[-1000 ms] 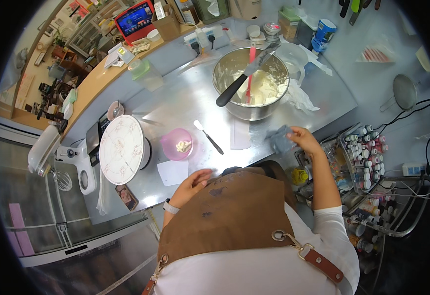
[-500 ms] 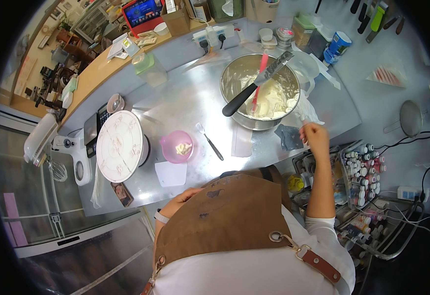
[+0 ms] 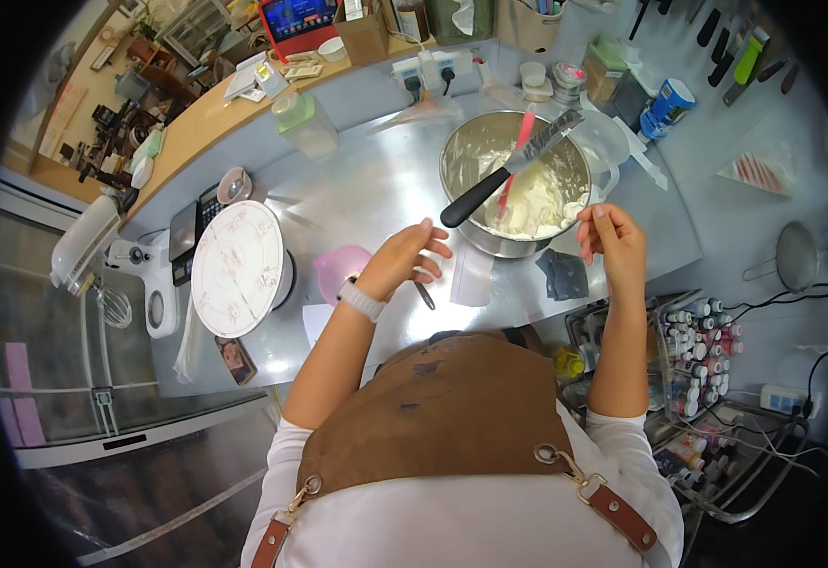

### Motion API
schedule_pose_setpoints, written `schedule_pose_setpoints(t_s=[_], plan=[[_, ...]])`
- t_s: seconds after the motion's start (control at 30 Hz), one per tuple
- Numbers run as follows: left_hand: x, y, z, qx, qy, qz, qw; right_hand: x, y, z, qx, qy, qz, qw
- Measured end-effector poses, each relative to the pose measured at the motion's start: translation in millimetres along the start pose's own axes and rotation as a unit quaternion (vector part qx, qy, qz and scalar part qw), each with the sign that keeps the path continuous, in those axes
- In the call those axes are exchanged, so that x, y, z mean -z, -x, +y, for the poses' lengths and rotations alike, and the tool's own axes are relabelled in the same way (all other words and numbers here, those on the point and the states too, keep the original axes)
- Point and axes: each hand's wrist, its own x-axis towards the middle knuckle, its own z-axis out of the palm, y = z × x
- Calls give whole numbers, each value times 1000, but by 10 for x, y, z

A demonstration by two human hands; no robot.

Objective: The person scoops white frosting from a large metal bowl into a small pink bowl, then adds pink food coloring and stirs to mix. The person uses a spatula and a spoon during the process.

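My left hand [image 3: 400, 258] is raised over the table, its fingers spread and holding nothing. It partly covers the pink bowl [image 3: 334, 272] and a small spatula whose dark handle [image 3: 424, 295] shows below the fingers. Beside the right rim of a metal mixing bowl [image 3: 511, 247] is my right hand [image 3: 614, 241], fingers loosely bent and apart, with nothing visible in it. White cream [image 3: 527, 216] fills part of the bowl. A black-handled palette knife [image 3: 476, 197] rests across its rim, and a red spatula [image 3: 525, 129] stands in the cream. A dark folded cloth [image 3: 563, 275] lies below the right hand.
At left are a round white turntable [image 3: 237, 270], a phone [image 3: 235, 361] and a stand mixer [image 3: 160, 308]. A lidded container [image 3: 305, 128] stands at the back. Several small bottles fill a rack [image 3: 698, 346] at right, and knives [image 3: 745, 66] hang on the wall.
My left hand has come up from the apron edge to over the table, fingers spreading. My right hand has risen slightly toward the mixing bowl and loosened from a fist. The view has shifted slightly.
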Motion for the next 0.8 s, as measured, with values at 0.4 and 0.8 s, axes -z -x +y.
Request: schedule_pose_setpoints(t_s=[0.4, 0.8], plan=[[-273, -49, 316, -54, 102, -17, 993, -26, 255, -80, -24, -47, -45, 998], [-714, 404, 114, -81, -161, -182, 967, -532, 35, -98, 49, -241, -115, 962]])
